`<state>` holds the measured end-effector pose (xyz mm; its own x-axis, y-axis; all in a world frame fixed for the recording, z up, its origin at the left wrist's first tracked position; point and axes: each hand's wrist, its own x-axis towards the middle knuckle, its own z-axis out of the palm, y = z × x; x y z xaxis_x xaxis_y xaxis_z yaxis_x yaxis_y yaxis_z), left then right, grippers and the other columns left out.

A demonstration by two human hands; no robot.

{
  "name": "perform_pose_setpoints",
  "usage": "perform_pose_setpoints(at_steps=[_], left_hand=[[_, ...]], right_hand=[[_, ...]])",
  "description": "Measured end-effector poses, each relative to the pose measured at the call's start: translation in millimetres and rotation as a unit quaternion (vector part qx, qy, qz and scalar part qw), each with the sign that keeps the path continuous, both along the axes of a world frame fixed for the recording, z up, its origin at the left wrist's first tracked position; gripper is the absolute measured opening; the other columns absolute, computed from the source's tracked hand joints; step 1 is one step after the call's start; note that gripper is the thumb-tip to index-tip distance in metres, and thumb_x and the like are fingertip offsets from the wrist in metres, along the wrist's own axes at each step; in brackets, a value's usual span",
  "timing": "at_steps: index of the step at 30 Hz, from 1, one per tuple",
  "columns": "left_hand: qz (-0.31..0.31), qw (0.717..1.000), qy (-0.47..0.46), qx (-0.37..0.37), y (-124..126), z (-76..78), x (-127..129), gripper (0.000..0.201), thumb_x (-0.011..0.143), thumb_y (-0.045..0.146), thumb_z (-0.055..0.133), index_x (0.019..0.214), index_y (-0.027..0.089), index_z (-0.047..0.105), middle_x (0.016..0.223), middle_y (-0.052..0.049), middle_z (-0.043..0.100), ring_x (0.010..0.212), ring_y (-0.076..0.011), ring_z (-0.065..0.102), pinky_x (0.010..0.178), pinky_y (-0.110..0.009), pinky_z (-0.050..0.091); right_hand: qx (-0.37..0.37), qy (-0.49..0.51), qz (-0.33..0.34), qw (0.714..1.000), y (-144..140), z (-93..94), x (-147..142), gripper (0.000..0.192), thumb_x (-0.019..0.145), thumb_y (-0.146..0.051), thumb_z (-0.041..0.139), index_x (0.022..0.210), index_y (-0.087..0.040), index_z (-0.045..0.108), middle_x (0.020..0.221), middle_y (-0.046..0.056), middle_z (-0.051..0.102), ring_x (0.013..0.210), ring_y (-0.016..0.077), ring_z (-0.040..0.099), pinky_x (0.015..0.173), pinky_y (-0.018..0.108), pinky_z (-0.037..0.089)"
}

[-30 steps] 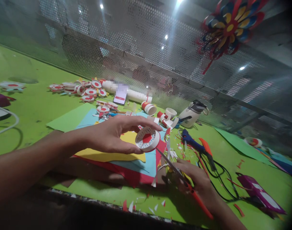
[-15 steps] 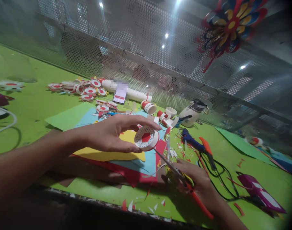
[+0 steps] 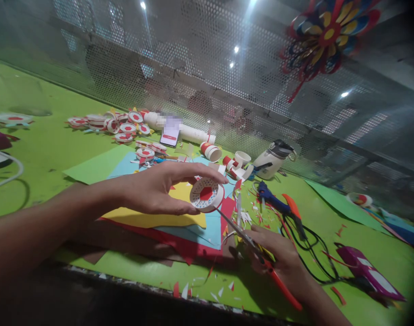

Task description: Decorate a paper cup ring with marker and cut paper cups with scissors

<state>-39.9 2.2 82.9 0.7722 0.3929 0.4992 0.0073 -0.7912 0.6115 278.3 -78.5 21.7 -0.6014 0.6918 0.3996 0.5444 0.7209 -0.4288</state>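
Between thumb and fingers, my left hand (image 3: 162, 188) grips a short white paper-cup piece (image 3: 206, 194) with a red centre, blue dots and a red rim. Its round face is turned toward me. My right hand (image 3: 278, 253) is closed round red-handled scissors (image 3: 257, 254). Their blade tips reach the lower right edge of the cup piece; I cannot tell whether they touch it. Under the left hand lie a yellow sheet (image 3: 159, 220), a light blue sheet (image 3: 200, 233) and a red sheet (image 3: 180, 246).
A glue gun (image 3: 278, 201) with a coiled black cord lies right, near a purple box-like item (image 3: 370, 271). Behind stand a bottle (image 3: 271, 158), cut cups (image 3: 211, 152), a phone (image 3: 169, 133) and several decorated discs (image 3: 127, 128). Paper scraps (image 3: 185, 290) litter the front edge.
Almost nothing differs. The left hand and the cup piece have shifted very slightly left and down; the scissors stay nearly where they were.
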Motion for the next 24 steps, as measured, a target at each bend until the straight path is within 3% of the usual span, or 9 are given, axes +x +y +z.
perform_pose_setpoints(at_steps=[9, 17, 24], left_hand=[[0.007, 1.0, 0.012, 0.026, 0.3, 1.4, -0.5, 0.051, 0.082, 0.015, 0.064, 0.131, 0.019, 0.053, 0.135, -0.012, 0.058, 0.124, -0.0253, 0.053, 0.106, -0.039, 0.042], [0.01, 1.0, 0.016, -0.007, 1.8, -1.8, 1.0, 0.052, 0.082, 0.017, 0.064, 0.132, 0.019, 0.051, 0.131, -0.012, 0.059, 0.118, -0.0248, 0.056, 0.103, -0.039, 0.044], [0.009, 0.999, -0.005, -0.051, -0.3, -4.8, 6.8, 0.047, 0.084, 0.023, 0.065, 0.128, 0.014, 0.053, 0.113, -0.012, 0.063, 0.104, -0.0213, 0.06, 0.094, -0.035, 0.048]], right_hand=[[0.036, -0.019, -0.004, 0.999, 1.9, -2.7, 2.8, 0.034, 0.084, -0.01, 0.056, 0.115, -0.021, 0.061, 0.073, 0.002, 0.056, 0.063, 0.0166, 0.052, 0.055, 0.027, 0.037], [0.047, -0.024, -0.016, 0.998, -0.7, -1.4, 0.5, 0.031, 0.085, -0.01, 0.056, 0.114, -0.022, 0.06, 0.069, 0.0, 0.051, 0.06, 0.0157, 0.049, 0.054, 0.026, 0.034], [0.052, -0.034, -0.025, 0.998, -1.4, -5.1, 5.4, 0.035, 0.083, -0.008, 0.057, 0.115, -0.022, 0.06, 0.071, 0.001, 0.054, 0.061, 0.0163, 0.049, 0.055, 0.028, 0.035]])
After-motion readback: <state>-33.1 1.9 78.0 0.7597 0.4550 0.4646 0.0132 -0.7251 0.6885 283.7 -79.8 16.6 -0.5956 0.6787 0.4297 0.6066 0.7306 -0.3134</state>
